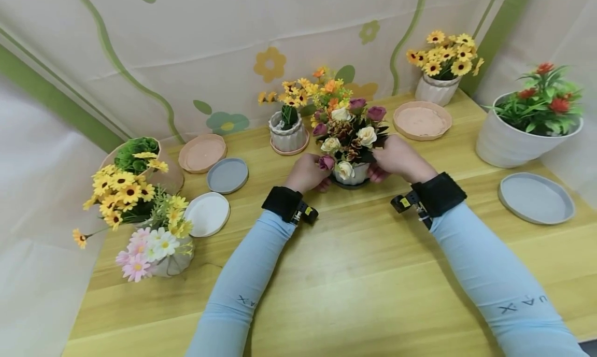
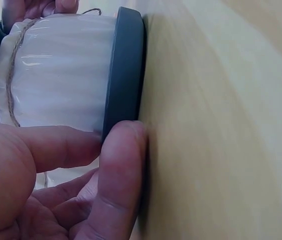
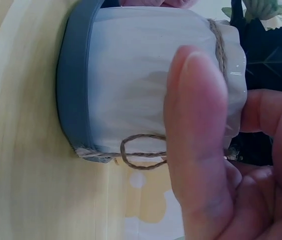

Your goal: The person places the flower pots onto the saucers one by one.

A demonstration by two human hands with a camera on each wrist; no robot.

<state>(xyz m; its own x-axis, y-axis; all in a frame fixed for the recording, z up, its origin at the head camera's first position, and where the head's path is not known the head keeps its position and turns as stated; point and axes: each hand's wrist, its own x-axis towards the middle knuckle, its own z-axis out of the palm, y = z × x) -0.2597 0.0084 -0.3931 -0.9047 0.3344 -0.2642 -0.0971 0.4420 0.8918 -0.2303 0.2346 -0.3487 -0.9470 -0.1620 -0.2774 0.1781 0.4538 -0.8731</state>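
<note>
A white pot [image 1: 353, 175] with a wavy rim and twine round its neck holds cream and purple roses [image 1: 367, 136]. It stands in a dark grey saucer [image 2: 124, 65] on the wooden table. On the pot's left side, my left hand [image 1: 305, 173] pinches the saucer's edge between thumb and finger, close over the tabletop. From the right, my right hand [image 1: 395, 156] grips the pot near its rim, the thumb [image 3: 198, 120] lying across the white wall. A loose loop of twine [image 3: 131, 165] hangs beside that thumb.
Pink, grey and white saucers [image 1: 207, 214] lie at left, near potted yellow and pink daisies [image 1: 137, 266]. Behind the roses stands a small pot of yellow flowers [image 1: 287, 137]. At right are a pink saucer [image 1: 422, 119], a grey saucer [image 1: 536, 197] and a large white planter [image 1: 517, 139].
</note>
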